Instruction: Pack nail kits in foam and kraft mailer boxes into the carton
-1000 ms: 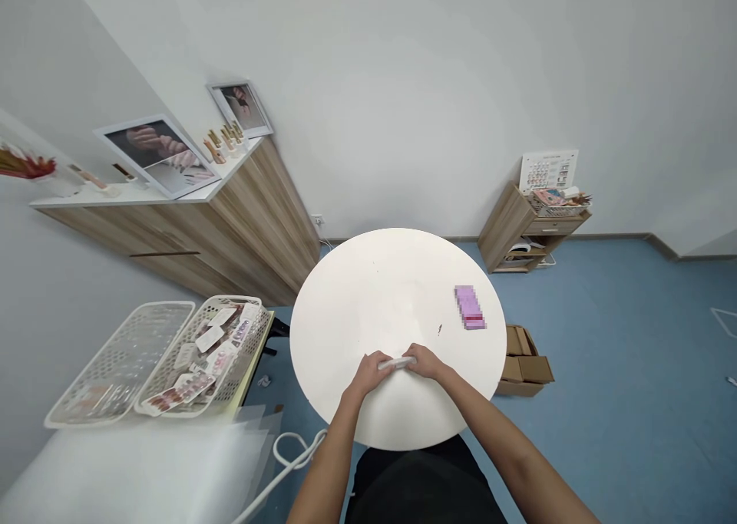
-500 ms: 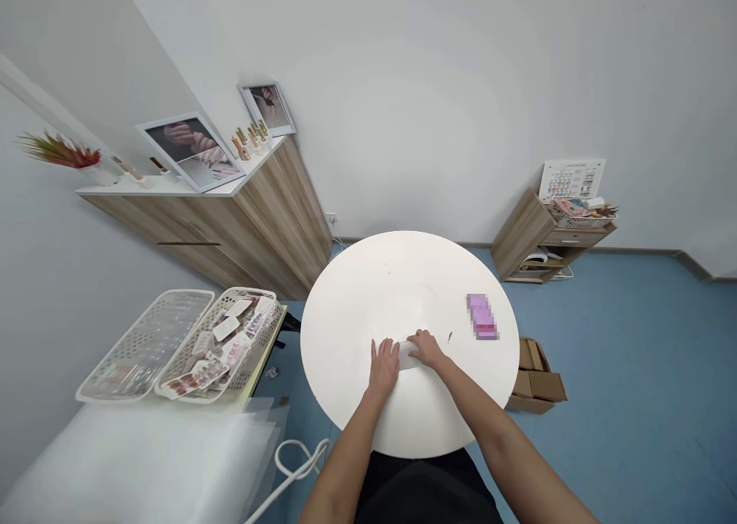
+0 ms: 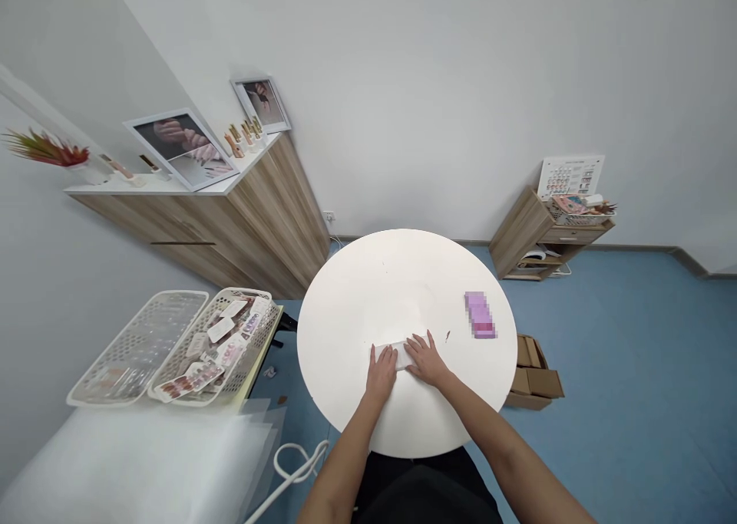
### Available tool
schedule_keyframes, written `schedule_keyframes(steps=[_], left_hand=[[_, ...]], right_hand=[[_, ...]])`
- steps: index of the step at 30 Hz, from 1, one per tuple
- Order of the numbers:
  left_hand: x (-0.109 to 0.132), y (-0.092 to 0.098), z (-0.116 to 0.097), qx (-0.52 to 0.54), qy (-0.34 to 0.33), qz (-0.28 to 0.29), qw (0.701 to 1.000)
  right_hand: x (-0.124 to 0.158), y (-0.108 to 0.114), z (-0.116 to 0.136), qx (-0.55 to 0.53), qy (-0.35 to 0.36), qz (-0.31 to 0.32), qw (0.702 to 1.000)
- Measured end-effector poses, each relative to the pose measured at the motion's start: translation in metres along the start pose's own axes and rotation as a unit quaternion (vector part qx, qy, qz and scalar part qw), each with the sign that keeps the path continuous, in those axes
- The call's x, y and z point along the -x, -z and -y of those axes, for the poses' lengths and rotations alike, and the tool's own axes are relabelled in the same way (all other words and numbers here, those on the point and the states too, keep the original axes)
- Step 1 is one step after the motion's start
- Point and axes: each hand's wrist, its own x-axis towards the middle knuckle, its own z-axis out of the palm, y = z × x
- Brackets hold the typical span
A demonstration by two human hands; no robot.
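Observation:
On the round white table (image 3: pixel 357 294) lies a small, flat white piece, perhaps folded paper or tissue (image 3: pixel 404 357). My left hand (image 3: pixel 381 372) rests flat on its left end, fingers stretched out and pointing away from me. Across its right end lies my right hand (image 3: pixel 426 361), palm down with the fingers spread. The middle of the white piece shows between the two hands; its ends are partly hidden under the fingers. A blurred-out purple item (image 3: pixel 480 315) sits to the right of my right hand, apart from it.
Left of the table stand white baskets (image 3: pixel 216 347) of packets, beside translucent sheets (image 3: pixel 138 463). A wooden cabinet (image 3: pixel 276 217) bears picture frames and small bottles. On the right are a small wooden cabinet (image 3: pixel 521 232) and an open cardboard box (image 3: pixel 535 382) on the floor.
My right hand's fingers have gone from curled at the white piece's edge to spread flat over its right end. My left hand stays on the left end.

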Motion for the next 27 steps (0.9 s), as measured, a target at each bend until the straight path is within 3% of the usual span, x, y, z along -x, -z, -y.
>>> schedule_keyframes(steps=[2,4,8,11,17,19,24,27], left_hand=[[-0.002,0.005,0.001,0.027,-0.002,0.004,1.0],[-0.003,0.008,0.001,0.049,0.001,0.002,0.999],[-0.002,0.006,-0.005,0.051,0.011,-0.001,0.999],[-0.001,0.002,-0.014,0.023,0.012,-0.003,1.0],[0.005,-0.004,-0.027,-0.02,0.02,0.019,0.999],[0.006,-0.004,-0.029,-0.013,0.02,0.023,0.999],[0.007,-0.004,-0.028,0.008,0.02,0.025,0.999],[0.01,-0.004,-0.022,0.046,0.026,0.022,0.998]], right_hand=[[0.011,-0.002,-0.001,-0.025,-0.043,-0.016,0.999],[0.02,-0.005,-0.004,-0.049,-0.14,-0.046,0.988],[0.028,-0.012,-0.011,-0.085,-0.361,-0.041,0.928],[0.026,-0.019,-0.016,-0.099,-0.416,-0.02,0.904],[0.014,-0.023,-0.012,-0.144,-0.449,-0.004,0.882],[0.009,-0.021,-0.007,-0.155,-0.441,-0.024,0.884],[0.003,-0.018,0.012,-0.225,-0.298,-0.112,0.921],[0.002,-0.02,0.025,-0.251,-0.212,-0.123,0.936]])
